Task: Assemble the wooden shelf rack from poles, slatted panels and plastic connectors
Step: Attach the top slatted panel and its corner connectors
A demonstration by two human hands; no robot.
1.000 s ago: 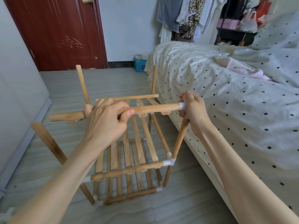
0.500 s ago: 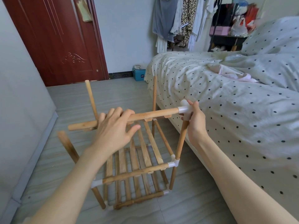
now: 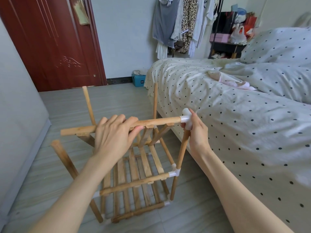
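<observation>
We're over the rack (image 3: 134, 174), standing on the floor (image 3: 117, 101) just left of the bed (image 3: 235, 123). Our left hand (image 3: 114, 137) is wrapped over the top rail (image 3: 156, 122), the front bar of a slatted panel (image 3: 148, 137): fingers (image 3: 116, 119) curled over the far side, thumb tucked under the near side, a firm grip around the wood. The rail runs left to right, its left end (image 3: 63, 132) sticking out free, with no connector on it.

At the rail's right end sits a white connector (image 3: 186, 120), and our right hand (image 3: 196, 132) has it pinched, fingers closed around its lower part with one fingertip (image 3: 191, 111) up against its top stub. The connector sits at the top of the near right pole (image 3: 182, 148), though the hand hides the joint, so we cannot tell how far it is seated.

Lower down, a second connector (image 3: 175, 171) joins that pole to the middle shelf's front rail (image 3: 134, 184). The near left pole (image 3: 67, 163) leans out with its top bare. Two far poles rise bare as well, one on the left (image 3: 88, 105), one on the right (image 3: 155, 98) beside the bed.

Behind it all, a red door (image 3: 50, 42) and clothes (image 3: 181, 24) hanging on the far wall.
</observation>
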